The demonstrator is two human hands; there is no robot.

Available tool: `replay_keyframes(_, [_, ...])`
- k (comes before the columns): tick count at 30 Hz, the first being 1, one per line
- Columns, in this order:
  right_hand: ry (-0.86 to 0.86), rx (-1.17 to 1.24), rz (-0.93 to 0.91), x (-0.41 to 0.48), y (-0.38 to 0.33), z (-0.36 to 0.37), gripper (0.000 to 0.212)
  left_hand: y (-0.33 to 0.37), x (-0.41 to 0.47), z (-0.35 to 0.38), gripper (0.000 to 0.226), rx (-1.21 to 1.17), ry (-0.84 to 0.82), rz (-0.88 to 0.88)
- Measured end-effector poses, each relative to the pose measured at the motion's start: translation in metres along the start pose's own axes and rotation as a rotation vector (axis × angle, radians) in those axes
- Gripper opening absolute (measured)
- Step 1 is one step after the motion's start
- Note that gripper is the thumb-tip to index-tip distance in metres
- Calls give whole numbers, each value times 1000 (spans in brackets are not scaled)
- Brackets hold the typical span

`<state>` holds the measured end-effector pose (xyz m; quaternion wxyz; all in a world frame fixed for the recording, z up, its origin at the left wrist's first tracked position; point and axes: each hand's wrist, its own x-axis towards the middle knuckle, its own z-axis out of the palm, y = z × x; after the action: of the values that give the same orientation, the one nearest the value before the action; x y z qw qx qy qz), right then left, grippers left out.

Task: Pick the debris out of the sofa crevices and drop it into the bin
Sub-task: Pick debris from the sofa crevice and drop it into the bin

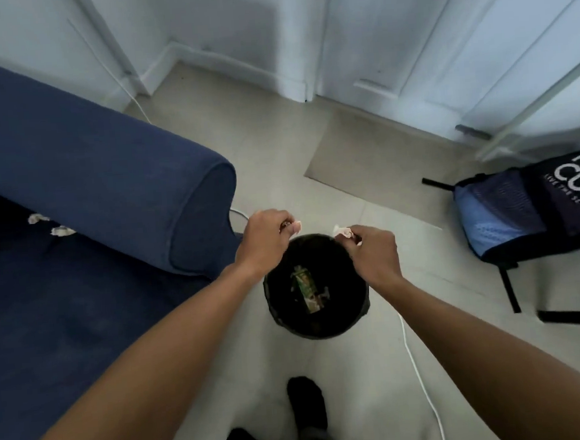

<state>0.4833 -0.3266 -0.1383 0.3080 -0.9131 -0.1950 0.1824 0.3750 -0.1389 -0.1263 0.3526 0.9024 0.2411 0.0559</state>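
Observation:
A round black bin (277,310) stands on the floor beside the blue sofa (83,186); a green wrapper (308,289) lies inside it. My left hand (265,237) hovers over the bin's far left rim, fingers pinched on a small pale scrap of debris (296,227). My right hand (373,251) is over the far right rim, pinched on a white crumpled scrap (341,230). Two more white crumpled scraps (51,225) sit in the crevice between the sofa seat and armrest at the left.
A blue and black backpack (534,202) leans on a black chair frame (513,290) at the right. A white cable (419,375) runs over the tiled floor. A beige mat (373,159) lies before white doors. My dark-socked feet (306,404) stand below the bin.

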Motion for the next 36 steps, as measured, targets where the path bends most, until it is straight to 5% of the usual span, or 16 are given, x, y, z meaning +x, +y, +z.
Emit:
replay_keyframes(9, [-143, -74, 143, -26, 69, 54, 31, -49, -39, 80, 16, 0, -87, -94])
replay_keyframes(15, [-313, -241, 232, -30, 78, 62, 101, -55, -43, 90, 17, -3, -92, -107])
replay_keyframes(24, [-279, -291, 191, -26, 68, 52, 103, -42, -38, 88, 20, -20, -137, -139])
replay_keyframes(31, [-213, -254, 180, -23, 61, 42, 98, -36, -39, 82, 84, 347, -381, -204])
replay_keyframes(36, [-199, -272, 159, -20, 51, 34, 98, -38, -38, 70, 90, 369, -379, -180])
